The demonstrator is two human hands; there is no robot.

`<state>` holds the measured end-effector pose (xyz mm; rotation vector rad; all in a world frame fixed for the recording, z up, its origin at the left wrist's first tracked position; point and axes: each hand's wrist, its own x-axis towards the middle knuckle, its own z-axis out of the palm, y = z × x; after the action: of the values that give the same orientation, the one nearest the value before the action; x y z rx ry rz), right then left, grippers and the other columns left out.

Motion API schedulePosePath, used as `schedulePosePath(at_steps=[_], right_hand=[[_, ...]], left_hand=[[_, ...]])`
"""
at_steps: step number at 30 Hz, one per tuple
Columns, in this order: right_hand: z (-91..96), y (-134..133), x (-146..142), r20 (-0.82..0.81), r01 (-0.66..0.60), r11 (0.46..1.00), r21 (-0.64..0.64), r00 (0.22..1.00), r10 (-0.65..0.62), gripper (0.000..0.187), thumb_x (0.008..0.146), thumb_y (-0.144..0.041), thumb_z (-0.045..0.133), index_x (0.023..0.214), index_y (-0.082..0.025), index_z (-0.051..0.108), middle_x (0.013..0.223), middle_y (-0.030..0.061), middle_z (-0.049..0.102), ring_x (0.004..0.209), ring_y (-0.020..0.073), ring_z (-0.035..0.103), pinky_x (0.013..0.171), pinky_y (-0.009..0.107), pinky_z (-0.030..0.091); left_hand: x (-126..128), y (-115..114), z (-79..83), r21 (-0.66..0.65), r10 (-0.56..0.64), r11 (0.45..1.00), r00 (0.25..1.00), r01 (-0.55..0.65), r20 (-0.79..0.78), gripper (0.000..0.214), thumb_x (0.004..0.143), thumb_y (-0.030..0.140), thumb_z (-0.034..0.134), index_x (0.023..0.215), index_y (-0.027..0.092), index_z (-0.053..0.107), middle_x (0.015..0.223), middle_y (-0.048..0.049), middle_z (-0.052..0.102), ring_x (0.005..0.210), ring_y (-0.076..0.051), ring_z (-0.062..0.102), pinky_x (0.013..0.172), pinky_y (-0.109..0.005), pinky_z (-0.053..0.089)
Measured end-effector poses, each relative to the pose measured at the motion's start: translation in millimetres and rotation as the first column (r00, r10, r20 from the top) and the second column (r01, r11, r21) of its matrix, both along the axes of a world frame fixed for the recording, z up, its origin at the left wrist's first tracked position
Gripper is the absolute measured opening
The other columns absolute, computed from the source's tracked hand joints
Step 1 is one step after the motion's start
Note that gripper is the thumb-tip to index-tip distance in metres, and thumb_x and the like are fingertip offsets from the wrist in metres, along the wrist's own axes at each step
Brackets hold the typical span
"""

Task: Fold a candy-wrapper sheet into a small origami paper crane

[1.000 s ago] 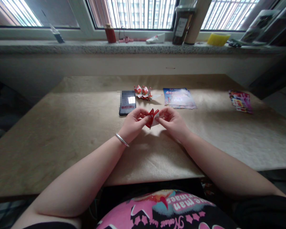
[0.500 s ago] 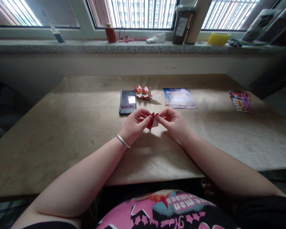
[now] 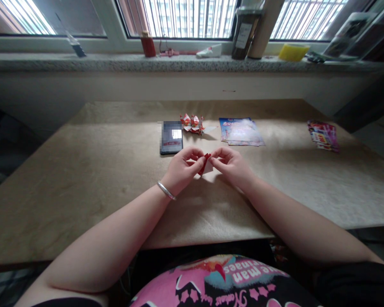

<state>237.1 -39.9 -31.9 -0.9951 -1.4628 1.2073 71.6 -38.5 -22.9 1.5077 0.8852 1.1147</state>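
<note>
Between my two hands, above the table, is a small folded piece of red and white paper (image 3: 207, 167). My left hand (image 3: 186, 166) pinches its left side between thumb and fingers. On the other side, the thumb and fingertips of my right hand (image 3: 231, 164) grip its upper right edge. Fingertips cover part of the paper, so its full shape is hidden. Just beyond my left hand lies a dark phone (image 3: 171, 138). Beside the phone stand several folded red and white paper pieces (image 3: 192, 123), clustered together.
A stack of blue printed sheets (image 3: 241, 131) lies behind my right hand. Farther right are pink printed papers (image 3: 324, 135) on the wooden table (image 3: 83, 183). The stone windowsill (image 3: 109, 64) holds a red container (image 3: 148, 44), a dark jar (image 3: 243, 34) and a yellow tape roll (image 3: 293, 52).
The paper's red tips have drawn closer together between my fingers. Both hands have shifted only slightly and keep hold of the paper.
</note>
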Motion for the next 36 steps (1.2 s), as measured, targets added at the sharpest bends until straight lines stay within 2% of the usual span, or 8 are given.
schedulePosePath(at_steps=[7,12,17,26,32,36], right_hand=[[1.4,0,-2,-0.039,-0.014,0.999,0.052,0.999,0.016,0.032,0.071,-0.049,0.067,0.075,-0.020,0.054,0.066,-0.0025,0.057,0.061,0.0108,0.054,0.058,0.025,0.045],[0.0,-3,-6,-0.015,0.001,0.997,0.080,1.000,0.001,0.027,0.072,-0.044,0.066,0.075,-0.021,0.053,0.066,-0.0032,0.054,0.060,0.0101,0.052,0.055,0.024,0.043],[1.1,-8,-10,0.018,0.039,0.993,0.116,0.999,-0.042,0.020,0.075,-0.038,0.064,0.073,-0.021,0.053,0.068,-0.0032,0.055,0.060,0.0100,0.054,0.053,0.023,0.045],[3.7,-10,-10,0.056,0.063,0.980,0.188,0.996,-0.075,0.012,0.077,-0.031,0.061,0.075,-0.022,0.055,0.069,-0.0023,0.057,0.062,0.0112,0.057,0.057,0.025,0.050],[5.5,-13,-9,0.153,0.066,0.940,0.335,0.980,-0.124,0.007,0.078,-0.027,0.061,0.076,-0.022,0.056,0.073,-0.0018,0.058,0.066,0.0114,0.058,0.063,0.026,0.051],[7.8,-15,-8,0.233,0.055,0.887,0.458,0.956,-0.180,0.005,0.077,-0.020,0.059,0.075,-0.022,0.056,0.073,-0.0019,0.058,0.067,0.0111,0.056,0.064,0.026,0.051]], left_hand=[[1,0,1.1,-0.003,0.014,1.000,1.000,-0.014,-0.028,0.019,0.073,0.030,0.064,0.079,0.015,0.054,0.071,0.0020,0.055,0.057,-0.008,0.056,0.047,-0.018,0.050],[2,-1,1.6,0.027,0.025,0.999,0.999,-0.024,-0.027,0.012,0.070,0.022,0.060,0.078,0.016,0.053,0.070,0.0030,0.054,0.057,-0.006,0.053,0.049,-0.016,0.047],[1,-2,1.5,0.060,0.024,0.998,0.999,-0.022,-0.028,0.010,0.072,0.025,0.057,0.077,0.017,0.052,0.069,0.0036,0.052,0.055,-0.006,0.052,0.048,-0.016,0.045],[3,-3,2.8,0.193,0.096,0.978,0.990,-0.074,-0.103,0.005,0.073,0.021,0.055,0.074,0.017,0.052,0.074,0.0016,0.052,0.066,-0.009,0.053,0.058,-0.019,0.048],[1,-6,3.9,0.247,0.105,0.966,0.987,-0.072,-0.123,0.006,0.076,0.022,0.055,0.077,0.017,0.052,0.077,0.0008,0.053,0.068,-0.009,0.053,0.061,-0.020,0.048],[0,-7,5.0,0.370,0.120,0.928,0.978,-0.049,-0.172,0.002,0.076,0.019,0.054,0.075,0.017,0.053,0.077,0.0002,0.052,0.070,-0.010,0.052,0.062,-0.021,0.048]])
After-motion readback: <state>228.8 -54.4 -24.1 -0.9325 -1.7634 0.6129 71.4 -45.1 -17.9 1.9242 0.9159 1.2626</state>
